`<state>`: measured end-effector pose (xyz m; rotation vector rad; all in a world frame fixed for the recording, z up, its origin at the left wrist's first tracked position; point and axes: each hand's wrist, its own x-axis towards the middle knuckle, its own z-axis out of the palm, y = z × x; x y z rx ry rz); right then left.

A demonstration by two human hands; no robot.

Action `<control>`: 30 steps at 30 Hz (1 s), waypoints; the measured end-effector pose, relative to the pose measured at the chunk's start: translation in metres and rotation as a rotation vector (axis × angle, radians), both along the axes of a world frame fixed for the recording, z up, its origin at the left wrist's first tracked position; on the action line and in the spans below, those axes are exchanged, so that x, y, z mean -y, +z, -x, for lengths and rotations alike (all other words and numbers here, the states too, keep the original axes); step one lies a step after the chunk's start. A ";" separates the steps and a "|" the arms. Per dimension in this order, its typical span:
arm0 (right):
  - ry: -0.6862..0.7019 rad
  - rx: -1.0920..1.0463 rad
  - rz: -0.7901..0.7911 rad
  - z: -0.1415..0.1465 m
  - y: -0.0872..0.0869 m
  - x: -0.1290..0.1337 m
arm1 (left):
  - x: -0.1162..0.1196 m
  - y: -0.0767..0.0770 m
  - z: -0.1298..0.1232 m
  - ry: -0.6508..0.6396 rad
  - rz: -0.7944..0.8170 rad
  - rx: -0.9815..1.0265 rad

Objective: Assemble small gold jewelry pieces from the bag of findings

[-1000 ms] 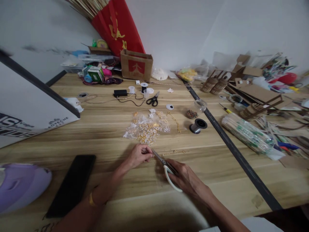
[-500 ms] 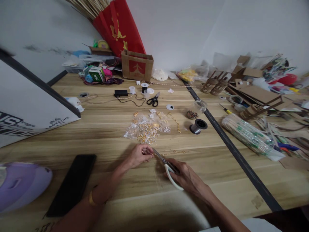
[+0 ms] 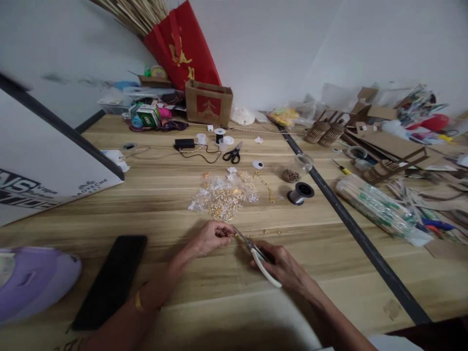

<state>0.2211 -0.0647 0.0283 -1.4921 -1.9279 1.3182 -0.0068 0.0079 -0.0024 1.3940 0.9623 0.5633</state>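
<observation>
At the near middle of the wooden tabletop (image 3: 329,273), the left hand (image 3: 212,236) rests knuckles-up with its fingers (image 3: 224,230) pinched together on the end of a fine gold chain (image 3: 265,233); the pinch is tight, with no gap showing. The chain runs rightward from the fingertips and lies flat on the wood. The right hand (image 3: 283,265) is closed around the white handle of a pair of scissors (image 3: 256,256), fingers through the loop, and the blades point up and left so that their tips sit right at the left fingertips. Whether the blades are parted or closed on the chain is too small to tell.

The chain looks very light, limp and thin, likely to slip or snag, so it is best taken between fingertip pads close to the point being worked, as it is here. The scissors are rigid and are properly held by the handle loops.

Just beyond the hands lies a heap of small clear bags with gold findings (image 3: 223,197), and to its right a grey spool (image 3: 300,192) on its side and a little dish of beads (image 3: 291,175). Black scissors (image 3: 232,153) lie farther back. A black phone (image 3: 109,280) lies face down left of the left forearm.
</observation>
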 end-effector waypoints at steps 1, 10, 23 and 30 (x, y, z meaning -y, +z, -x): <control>-0.003 0.002 0.003 0.000 0.000 0.000 | 0.000 0.000 0.000 -0.001 -0.002 0.000; 0.000 -0.008 0.026 -0.001 0.000 -0.002 | -0.001 0.003 0.002 -0.025 -0.022 0.003; -0.002 -0.017 0.018 0.000 0.003 -0.002 | -0.002 0.000 0.003 -0.019 0.012 0.019; 0.017 -0.019 0.016 0.000 0.002 -0.003 | -0.001 0.001 0.001 0.055 0.066 0.066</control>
